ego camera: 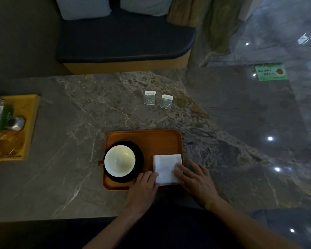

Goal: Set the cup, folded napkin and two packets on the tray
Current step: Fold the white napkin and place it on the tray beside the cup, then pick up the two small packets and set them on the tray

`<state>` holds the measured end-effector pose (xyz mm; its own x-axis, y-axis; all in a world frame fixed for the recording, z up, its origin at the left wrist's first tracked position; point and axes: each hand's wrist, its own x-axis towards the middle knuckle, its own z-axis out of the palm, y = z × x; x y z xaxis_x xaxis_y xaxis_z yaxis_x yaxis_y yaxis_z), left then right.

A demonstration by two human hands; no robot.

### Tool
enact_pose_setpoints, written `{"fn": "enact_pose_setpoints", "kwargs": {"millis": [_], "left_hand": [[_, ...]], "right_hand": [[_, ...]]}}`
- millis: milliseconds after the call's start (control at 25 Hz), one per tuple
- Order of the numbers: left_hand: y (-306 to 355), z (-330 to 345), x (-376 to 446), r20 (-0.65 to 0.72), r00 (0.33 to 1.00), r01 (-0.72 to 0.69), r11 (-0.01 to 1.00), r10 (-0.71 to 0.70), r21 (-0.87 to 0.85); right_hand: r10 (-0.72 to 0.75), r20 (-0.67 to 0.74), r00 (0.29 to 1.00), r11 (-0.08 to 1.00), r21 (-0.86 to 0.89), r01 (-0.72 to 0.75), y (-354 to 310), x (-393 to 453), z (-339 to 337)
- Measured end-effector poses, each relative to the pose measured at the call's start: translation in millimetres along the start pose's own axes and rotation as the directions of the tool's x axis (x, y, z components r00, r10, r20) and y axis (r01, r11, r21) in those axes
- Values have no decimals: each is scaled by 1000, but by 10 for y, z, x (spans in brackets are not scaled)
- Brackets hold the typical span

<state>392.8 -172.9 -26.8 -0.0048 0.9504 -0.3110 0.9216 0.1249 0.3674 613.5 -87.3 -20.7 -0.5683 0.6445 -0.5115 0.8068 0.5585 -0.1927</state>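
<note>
On tray (145, 136): both hands flat, fingers spread, pressing napkin (167, 168) — left hand (144, 188), right hand (196, 180). Squaring it beside cup (119, 160), gripping nothing; packets (158, 100) waiting on bench (79, 114).

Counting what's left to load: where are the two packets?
Both packets lie side by side on the marble table, beyond the tray's far edge.

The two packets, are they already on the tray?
No, both packets lie on the marble table, beyond the tray.
</note>
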Motion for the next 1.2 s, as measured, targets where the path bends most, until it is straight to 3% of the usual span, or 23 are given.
{"fn": "enact_pose_setpoints", "kwargs": {"millis": [480, 680, 840, 960, 1200], "left_hand": [[-41, -55, -2, 52, 999, -2, 1000, 1, 19], [15, -159, 108, 129, 992, -19, 997, 9, 80], [182, -455, 302, 134, 990, -61, 994, 49, 86], [245, -884, 649, 132, 987, -91, 996, 89, 9], [2, -1666, 1826, 305, 950, -16, 988, 63, -153]], "right_hand": [[-84, 32, 996, 995, -45, 86, -43, -39, -78], [-54, -56, 997, 999, 1, 54, -70, -37, -100], [-20, -212, 977, 987, 150, 53, -38, 79, -266], [21, -318, 948, 973, 225, 54, 136, 341, -534], [104, -199, 974, 979, 195, -65, 547, 1138, -1232]]}}
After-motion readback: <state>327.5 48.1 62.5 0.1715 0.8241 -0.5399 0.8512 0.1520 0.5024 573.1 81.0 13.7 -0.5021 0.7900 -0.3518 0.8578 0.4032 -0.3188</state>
